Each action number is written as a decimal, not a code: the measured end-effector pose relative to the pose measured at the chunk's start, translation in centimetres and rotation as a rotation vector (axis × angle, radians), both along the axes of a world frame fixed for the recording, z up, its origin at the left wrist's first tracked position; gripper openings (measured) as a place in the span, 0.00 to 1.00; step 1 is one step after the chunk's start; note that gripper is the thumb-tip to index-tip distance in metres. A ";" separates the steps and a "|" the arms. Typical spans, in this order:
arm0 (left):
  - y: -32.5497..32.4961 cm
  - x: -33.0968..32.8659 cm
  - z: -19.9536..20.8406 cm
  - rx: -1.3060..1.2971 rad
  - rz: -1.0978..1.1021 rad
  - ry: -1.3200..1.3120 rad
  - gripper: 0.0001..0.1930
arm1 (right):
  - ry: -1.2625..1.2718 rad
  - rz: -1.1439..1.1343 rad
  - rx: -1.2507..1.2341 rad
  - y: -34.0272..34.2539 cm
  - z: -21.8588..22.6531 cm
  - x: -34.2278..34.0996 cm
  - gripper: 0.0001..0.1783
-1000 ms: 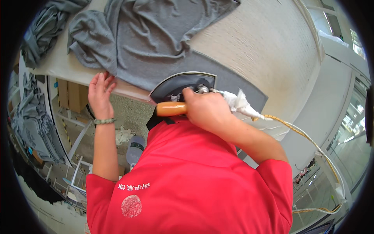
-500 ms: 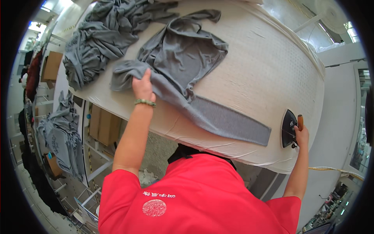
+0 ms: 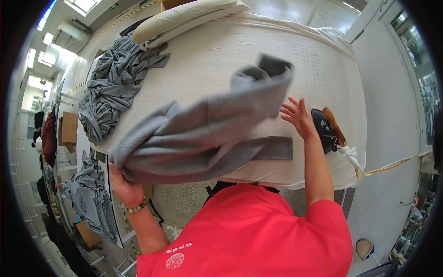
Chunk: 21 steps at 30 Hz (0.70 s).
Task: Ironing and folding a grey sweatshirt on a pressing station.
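Right hand (image 3: 299, 116) is off the iron (image 3: 325, 131) now; half a second ago it held it by the handle. Fingers spread and apart, nothing in them, palm toward the raised end of the grey garment (image 3: 184, 138), between that and the iron. Can't tell if any fingertip touches cloth; looks like a small gap. Iron sits at the right end of the white-covered table (image 3: 194, 69), wooden handle outward, hose (image 3: 397, 164) running off right. A second ago it was on the garment at the near edge. Left hand (image 3: 125, 188) clamped on the garment's left end at the table's near-left edge, fingers partly hidden by cloth; earlier it gripped further in over the table. Garment has changed most: was bunched at the far side with one length flat toward the right; now stretched across the table's near half, upper right part up and motion-blurred, one flat end still on the tabletop below it. Pile of grey garments (image 3: 115, 85) remains at the table's left. View has shifted too: padded board (image 3: 184, 21) at the far edge now shows nearly whole.
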<state>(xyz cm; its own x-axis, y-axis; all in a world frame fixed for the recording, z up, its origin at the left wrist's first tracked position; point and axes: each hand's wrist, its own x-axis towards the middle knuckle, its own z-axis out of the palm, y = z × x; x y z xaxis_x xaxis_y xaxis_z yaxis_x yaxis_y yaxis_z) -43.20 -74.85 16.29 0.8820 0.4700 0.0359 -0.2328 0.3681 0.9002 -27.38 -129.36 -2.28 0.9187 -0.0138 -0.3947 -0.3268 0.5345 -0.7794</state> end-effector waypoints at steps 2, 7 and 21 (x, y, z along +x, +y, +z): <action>0.0 -1.1 -3.1 0.039 -0.004 0.108 0.26 | 0.028 -0.007 0.139 1.0 -1.6 0.7 0.28; -0.8 -3.6 -10.6 0.105 0.034 0.273 0.24 | 0.135 0.175 -0.086 1.4 -3.7 2.0 0.22; 19.5 15.9 18.6 0.432 0.404 -0.114 0.28 | -0.265 0.000 0.061 7.4 7.7 -7.8 0.18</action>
